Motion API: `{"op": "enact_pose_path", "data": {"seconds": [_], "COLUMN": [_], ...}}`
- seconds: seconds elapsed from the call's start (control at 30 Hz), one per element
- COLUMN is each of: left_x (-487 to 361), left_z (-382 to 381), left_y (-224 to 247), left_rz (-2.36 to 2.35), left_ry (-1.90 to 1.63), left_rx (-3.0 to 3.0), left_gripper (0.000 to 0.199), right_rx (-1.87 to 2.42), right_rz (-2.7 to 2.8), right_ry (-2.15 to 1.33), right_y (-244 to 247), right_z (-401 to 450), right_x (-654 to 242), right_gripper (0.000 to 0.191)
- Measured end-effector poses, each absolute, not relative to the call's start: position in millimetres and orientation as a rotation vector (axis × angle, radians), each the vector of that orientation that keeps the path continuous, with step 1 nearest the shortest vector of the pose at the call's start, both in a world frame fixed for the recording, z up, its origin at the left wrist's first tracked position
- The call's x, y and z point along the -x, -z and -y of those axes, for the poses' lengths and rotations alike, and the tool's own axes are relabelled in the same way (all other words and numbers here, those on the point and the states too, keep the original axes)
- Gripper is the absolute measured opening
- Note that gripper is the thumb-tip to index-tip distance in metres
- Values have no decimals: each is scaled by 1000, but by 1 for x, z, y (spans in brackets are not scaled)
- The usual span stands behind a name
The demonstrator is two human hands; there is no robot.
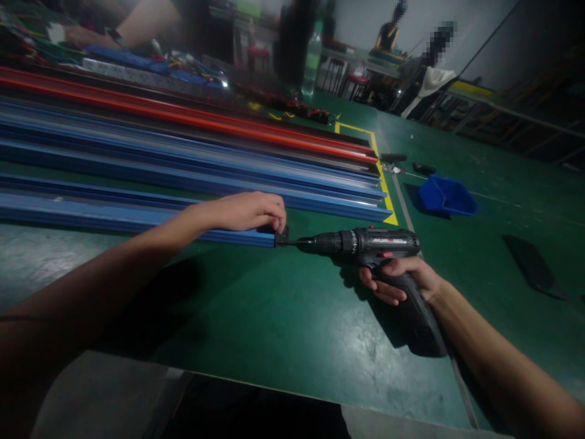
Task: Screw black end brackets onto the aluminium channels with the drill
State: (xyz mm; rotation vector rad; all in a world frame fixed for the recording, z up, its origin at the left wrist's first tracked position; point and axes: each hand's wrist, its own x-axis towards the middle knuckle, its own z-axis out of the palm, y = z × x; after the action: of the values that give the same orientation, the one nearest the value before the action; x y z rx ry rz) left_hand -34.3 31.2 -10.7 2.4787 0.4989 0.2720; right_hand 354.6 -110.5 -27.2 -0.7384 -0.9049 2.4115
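My right hand (402, 280) is wrapped round the handle of a black cordless drill (379, 242), which points left. Its bit meets a small black end piece (281, 238) at the tip of a long blue metal profile (228, 236). Over that same end lies my left hand (251, 211), fingers curled down on the profile and the end piece. Part of the end piece is hidden beneath those fingers.
Several more blue profiles (320, 194) and a red one (274, 126) lie behind, ending near a yellow tape outline (390, 204). A blue bin (448, 196) and a dark flat object (532, 265) rest at right. A clear bottle (313, 61) stands farther back. Another person's arm (146, 24) reaches over wires.
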Motion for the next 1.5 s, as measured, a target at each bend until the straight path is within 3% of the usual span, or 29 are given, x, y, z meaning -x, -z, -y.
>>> {"op": "enact_pose_path", "data": {"seconds": [1.5], "left_x": [34], "left_z": [-33], "left_y": [14], "left_rz": [-508], "left_ry": [-260], "left_rx": [-2534], "left_gripper": [27], "right_rx": [696], "right_rz": [944], "right_ry": [-2380], "right_y": [32], "right_z": [111], "right_x": [-356], "right_gripper": [30]}}
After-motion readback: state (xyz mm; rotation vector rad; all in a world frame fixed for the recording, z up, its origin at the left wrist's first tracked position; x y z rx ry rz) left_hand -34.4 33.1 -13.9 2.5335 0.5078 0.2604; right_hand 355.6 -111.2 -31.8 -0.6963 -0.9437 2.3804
